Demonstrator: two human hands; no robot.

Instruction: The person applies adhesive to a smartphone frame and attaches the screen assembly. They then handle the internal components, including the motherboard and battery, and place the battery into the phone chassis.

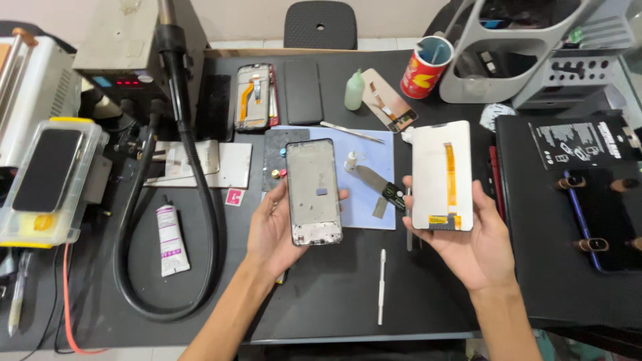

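My left hand (271, 230) holds a grey phone frame (313, 192) with a black rim, upright above the dark table. A white screen panel (441, 175) with an orange flex cable down its back rests in my right hand (468, 244), raised to the right of the frame. The two parts are apart, side by side. Between them, on a pale blue mat (364, 157), lie a flat metal blade (374, 182) and a small white bottle (350, 160).
A black hose (194, 174) loops at the left beside a white glue tube (170, 239). A white pen tool (382, 284) lies near the front edge. Opened phones (255, 97) and a green bottle (354, 89) sit at the back, with a red cup (426, 67). A black mat (568, 214) lies at the right.
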